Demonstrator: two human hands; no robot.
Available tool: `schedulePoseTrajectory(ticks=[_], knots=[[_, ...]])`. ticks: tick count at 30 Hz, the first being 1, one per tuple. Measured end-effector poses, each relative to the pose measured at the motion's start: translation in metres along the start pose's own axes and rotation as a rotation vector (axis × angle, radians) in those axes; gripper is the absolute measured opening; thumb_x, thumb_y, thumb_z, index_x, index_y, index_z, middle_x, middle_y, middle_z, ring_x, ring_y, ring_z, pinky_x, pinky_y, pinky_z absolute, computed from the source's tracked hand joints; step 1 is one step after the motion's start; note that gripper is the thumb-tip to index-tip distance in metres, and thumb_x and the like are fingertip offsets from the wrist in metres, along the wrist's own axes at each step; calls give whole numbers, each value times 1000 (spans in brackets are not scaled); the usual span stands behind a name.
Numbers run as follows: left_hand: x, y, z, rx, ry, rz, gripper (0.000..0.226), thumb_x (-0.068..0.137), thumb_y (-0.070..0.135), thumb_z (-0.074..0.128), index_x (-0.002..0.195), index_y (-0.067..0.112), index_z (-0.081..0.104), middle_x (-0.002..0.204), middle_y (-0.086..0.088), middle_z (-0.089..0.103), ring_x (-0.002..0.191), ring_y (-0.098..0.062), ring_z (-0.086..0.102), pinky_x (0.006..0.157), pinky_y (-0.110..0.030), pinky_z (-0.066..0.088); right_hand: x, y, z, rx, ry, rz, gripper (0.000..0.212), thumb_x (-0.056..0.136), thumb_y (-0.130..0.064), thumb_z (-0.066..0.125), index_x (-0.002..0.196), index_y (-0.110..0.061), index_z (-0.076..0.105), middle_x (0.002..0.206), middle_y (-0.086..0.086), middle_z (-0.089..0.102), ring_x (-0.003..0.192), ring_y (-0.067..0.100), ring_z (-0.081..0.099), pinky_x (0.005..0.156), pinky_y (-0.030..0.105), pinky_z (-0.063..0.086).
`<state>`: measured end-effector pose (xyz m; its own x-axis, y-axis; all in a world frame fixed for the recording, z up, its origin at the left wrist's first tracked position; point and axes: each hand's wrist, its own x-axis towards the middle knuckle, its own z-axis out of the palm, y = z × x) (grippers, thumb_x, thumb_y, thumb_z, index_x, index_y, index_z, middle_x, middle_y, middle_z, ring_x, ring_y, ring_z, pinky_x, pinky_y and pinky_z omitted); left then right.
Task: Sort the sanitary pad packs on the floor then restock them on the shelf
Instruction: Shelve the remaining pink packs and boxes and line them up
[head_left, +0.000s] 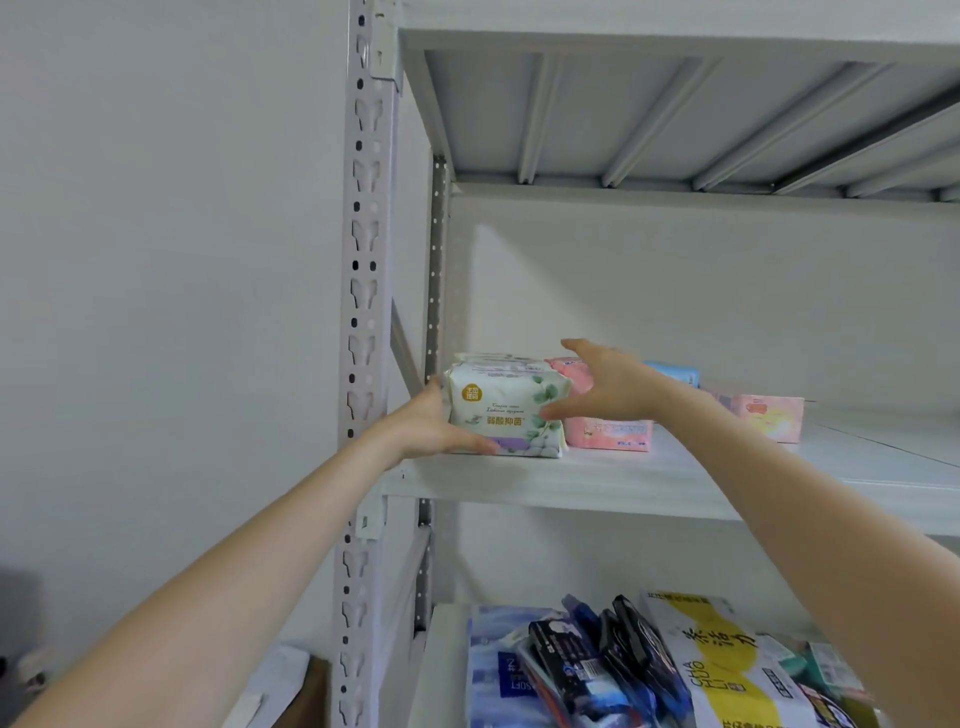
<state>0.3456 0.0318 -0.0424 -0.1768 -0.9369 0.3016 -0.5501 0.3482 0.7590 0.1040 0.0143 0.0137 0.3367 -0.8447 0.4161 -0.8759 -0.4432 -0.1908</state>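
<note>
A white pad pack with green leaves (506, 410) stands at the left end of the grey metal shelf (597, 483). My left hand (428, 423) grips its left side, thumb under its lower front edge. My right hand (605, 384) is spread open against the pack's right side, thumb touching its front. Just right of it lie pink packs (608, 431), partly hidden by my right hand. Further right sit a blue pack (675, 373) and another pink pack (769, 418).
The shelf's perforated upright post (363, 312) stands left of the pack, with a bare wall beyond. The shelf above (675, 114) hangs overhead. On the lower shelf lie several dark, blue and yellow packs (649, 670). The shelf surface to the right holds nothing past the pink pack.
</note>
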Motion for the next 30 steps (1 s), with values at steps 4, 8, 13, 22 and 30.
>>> schedulePoseTrajectory(ticks=[4, 8, 13, 22, 30], knots=[[17, -6, 2, -136, -46, -13, 85, 71, 23, 85, 141, 30, 37, 116, 11, 68, 103, -9, 64, 71, -25, 52, 27, 9, 6, -29, -139, 47, 118, 60, -73, 71, 153, -27, 14, 155, -2, 33, 141, 26, 33, 114, 47, 29], [29, -11, 2, -113, -84, -26, 83, 73, 26, 84, 143, 26, 39, 117, 7, 70, 113, -21, 63, 91, -41, 52, 45, 17, 11, 45, -223, 23, 116, 58, -72, 73, 151, -25, 23, 154, -6, 33, 140, 19, 34, 115, 44, 29], [38, -11, 5, -113, -153, 1, 78, 77, 27, 80, 143, 27, 39, 121, 10, 68, 112, -12, 62, 95, -33, 52, 59, 26, 9, 53, -254, 19, 102, 65, -63, 76, 148, -25, 31, 152, -7, 35, 138, 18, 35, 114, 39, 29], [51, -14, 0, -110, -206, -18, 61, 78, 23, 79, 133, 24, 52, 122, 7, 68, 118, -18, 61, 105, -49, 44, 66, 30, 17, 92, -236, -31, 49, 65, -60, 74, 105, -36, 60, 104, -20, 60, 104, 13, 56, 82, 30, 41], [58, -23, -6, -94, -235, -16, 82, 62, 40, 86, 135, 24, 51, 120, 9, 68, 96, -1, 67, 81, -24, 55, 59, 23, 19, 84, -199, -31, 71, 67, -62, 72, 128, -31, 53, 119, -13, 53, 115, 16, 49, 86, 31, 34]])
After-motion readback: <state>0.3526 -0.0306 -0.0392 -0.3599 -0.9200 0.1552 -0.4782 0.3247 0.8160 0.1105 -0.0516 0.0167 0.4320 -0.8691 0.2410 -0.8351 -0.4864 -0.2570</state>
